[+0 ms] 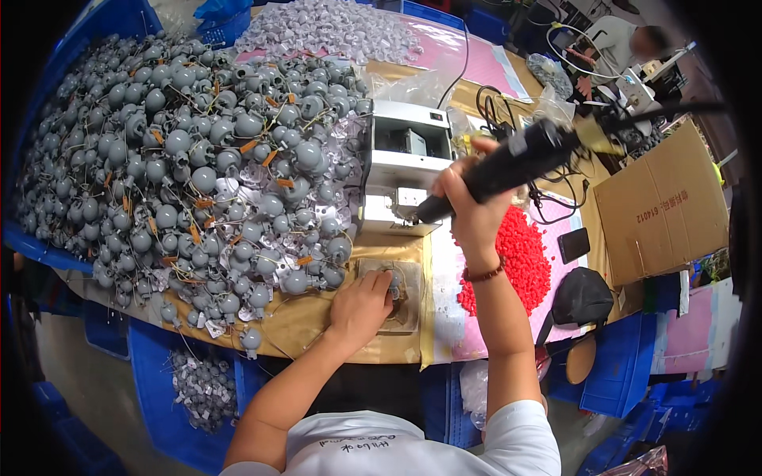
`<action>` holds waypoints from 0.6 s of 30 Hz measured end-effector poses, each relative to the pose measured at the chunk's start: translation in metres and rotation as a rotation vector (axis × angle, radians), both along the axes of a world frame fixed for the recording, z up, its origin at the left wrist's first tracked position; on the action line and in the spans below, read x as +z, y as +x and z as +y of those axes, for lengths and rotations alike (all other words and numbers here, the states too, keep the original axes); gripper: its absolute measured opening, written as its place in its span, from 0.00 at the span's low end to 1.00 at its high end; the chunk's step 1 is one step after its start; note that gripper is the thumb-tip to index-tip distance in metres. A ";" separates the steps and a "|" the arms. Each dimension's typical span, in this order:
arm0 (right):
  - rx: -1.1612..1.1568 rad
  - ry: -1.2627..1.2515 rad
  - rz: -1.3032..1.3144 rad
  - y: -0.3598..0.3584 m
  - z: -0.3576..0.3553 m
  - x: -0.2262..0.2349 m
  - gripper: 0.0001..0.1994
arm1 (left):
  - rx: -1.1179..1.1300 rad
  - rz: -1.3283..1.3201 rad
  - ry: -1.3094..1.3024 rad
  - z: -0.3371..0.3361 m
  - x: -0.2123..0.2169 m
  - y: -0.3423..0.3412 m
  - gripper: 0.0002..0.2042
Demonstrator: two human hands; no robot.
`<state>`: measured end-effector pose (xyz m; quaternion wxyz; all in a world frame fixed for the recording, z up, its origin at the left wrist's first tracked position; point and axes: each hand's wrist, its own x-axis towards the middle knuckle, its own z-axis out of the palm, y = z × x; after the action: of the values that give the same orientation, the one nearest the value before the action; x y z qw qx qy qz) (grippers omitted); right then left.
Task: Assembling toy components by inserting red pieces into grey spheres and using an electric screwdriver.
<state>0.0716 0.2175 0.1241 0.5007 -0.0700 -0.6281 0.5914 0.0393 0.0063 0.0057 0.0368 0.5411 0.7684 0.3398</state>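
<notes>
My right hand [475, 214] is closed round a black electric screwdriver [516, 163], held at a slant. The driver's lower end is at the front of a white box-shaped machine [401, 174], which looks like a screw feeder; whether the tip touches it I cannot tell. My left hand [362, 307] rests on a small flat fixture block [405, 317] at the table's front edge. Its fingers are closed on a grey ball-shaped part [395, 279], mostly hidden by them. Just left of that hand lies a large heap of similar grey parts [178, 143] with thin wires and orange tabs.
Small red pieces [520, 262] are piled right of the fixture. Beyond them lie a phone [574, 245], a black pouch [582, 297] and a cardboard box [663, 206]. Clear plastic parts [325, 30] cover the back. Blue bins [190, 444] stand below. Another person [615, 47] sits at far right.
</notes>
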 end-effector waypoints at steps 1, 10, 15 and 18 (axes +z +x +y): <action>0.006 -0.058 0.022 -0.013 -0.004 0.002 0.28 | 0.014 0.000 -0.009 -0.002 -0.002 0.000 0.19; 0.067 -0.161 -0.295 -0.017 -0.020 0.005 0.36 | 0.021 -0.002 0.001 -0.005 -0.004 -0.005 0.18; 0.175 -0.182 -0.257 0.035 -0.056 -0.006 0.35 | 0.009 0.013 -0.044 -0.002 0.002 -0.001 0.16; 0.138 -0.125 -0.288 0.042 -0.066 -0.022 0.33 | 0.019 0.014 -0.041 -0.002 -0.001 0.000 0.16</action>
<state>0.1134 0.1520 0.1021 0.3586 -0.1417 -0.6587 0.6461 0.0389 0.0048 0.0047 0.0391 0.5351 0.7806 0.3205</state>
